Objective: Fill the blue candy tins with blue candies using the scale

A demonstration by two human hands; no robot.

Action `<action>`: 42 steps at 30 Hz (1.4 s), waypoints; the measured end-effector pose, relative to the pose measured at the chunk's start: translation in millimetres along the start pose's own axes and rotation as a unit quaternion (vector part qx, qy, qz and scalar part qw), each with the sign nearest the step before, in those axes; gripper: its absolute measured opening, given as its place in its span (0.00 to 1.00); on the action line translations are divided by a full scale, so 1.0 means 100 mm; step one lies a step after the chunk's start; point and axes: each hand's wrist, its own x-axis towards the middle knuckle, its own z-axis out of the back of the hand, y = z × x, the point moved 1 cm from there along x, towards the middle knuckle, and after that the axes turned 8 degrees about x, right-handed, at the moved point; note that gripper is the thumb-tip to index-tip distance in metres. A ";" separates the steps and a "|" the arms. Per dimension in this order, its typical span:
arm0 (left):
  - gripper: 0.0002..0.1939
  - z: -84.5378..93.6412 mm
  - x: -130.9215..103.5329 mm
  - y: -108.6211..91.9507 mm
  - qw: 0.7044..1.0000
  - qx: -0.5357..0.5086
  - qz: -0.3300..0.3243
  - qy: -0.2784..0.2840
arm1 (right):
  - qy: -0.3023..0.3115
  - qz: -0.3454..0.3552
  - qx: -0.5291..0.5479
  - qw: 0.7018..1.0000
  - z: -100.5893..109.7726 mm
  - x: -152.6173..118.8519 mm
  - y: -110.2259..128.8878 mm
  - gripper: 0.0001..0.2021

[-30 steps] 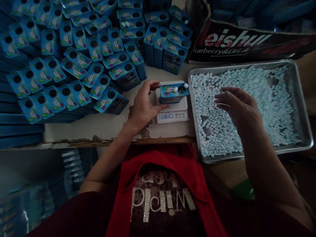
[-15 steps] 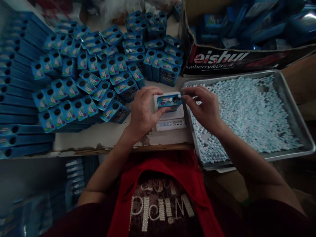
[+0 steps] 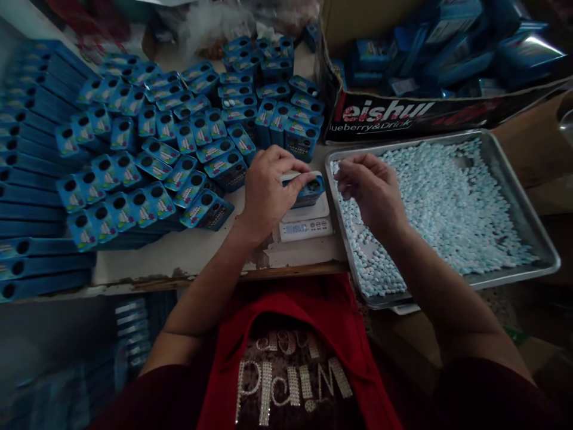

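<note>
A blue box (image 3: 312, 190) stands on a small white scale (image 3: 307, 227) with a lit display. My left hand (image 3: 273, 190) is on this box, thumb across its top and fingers behind it, hiding much of it. Just right of the box, my right hand (image 3: 369, 186) hangs over the near left part of the metal tray (image 3: 528, 191), its fingers curled together; whatever they hold, if anything, is too small to make out. Pale blue and white candies (image 3: 452, 209) are spread over the tray.
Many blue boxes (image 3: 185, 136) with round holes on top crowd the table's left and back. A black carton (image 3: 385, 113) full of blue packs stands behind the tray. The worn wooden table edge (image 3: 290, 269) runs in front of the scale.
My left thumb has moved over the top of the box, where white candies showed before. My right hand has drawn away from the box toward the tray, and the scale's display reads differently.
</note>
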 end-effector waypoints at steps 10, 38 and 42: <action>0.49 -0.07 -0.44 0.52 0.989 -0.137 0.053 -0.014 | -0.030 -0.094 -0.032 0.995 0.71 -0.24 -0.08 0.22; 0.17 -0.72 -0.15 0.00 0.987 -0.153 -0.038 -0.001 | -0.242 -0.327 0.404 0.819 0.56 -0.47 -0.30 0.16; 0.31 -0.55 -0.50 0.43 0.968 -0.232 0.097 -0.019 | -0.250 -0.296 0.367 0.846 0.63 -0.46 -0.27 0.09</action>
